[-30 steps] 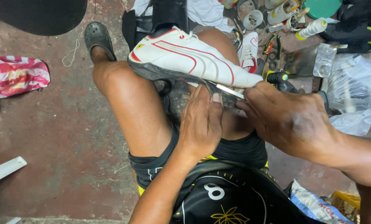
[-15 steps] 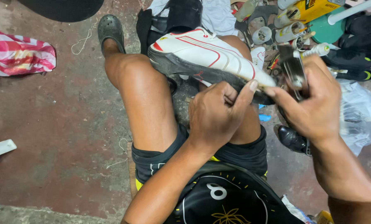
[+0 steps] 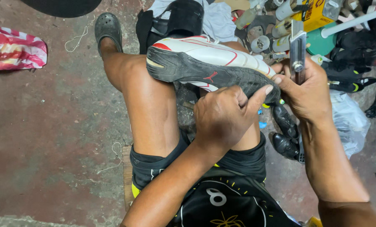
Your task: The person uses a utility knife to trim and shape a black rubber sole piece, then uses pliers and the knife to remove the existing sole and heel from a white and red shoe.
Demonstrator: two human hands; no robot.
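I see one white sneaker (image 3: 209, 52) with red stripes, black sole up. My left hand (image 3: 228, 115) pinches its toe; my right hand (image 3: 308, 94), beside it, clenches one metal tool (image 3: 297, 50).

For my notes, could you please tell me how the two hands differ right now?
The left hand presses on the dark sole of the white shoe, thumb at the toe; the right hand grips an upright metal tool. The left lies lower, over the lap. Both meet at the shoe's toe.
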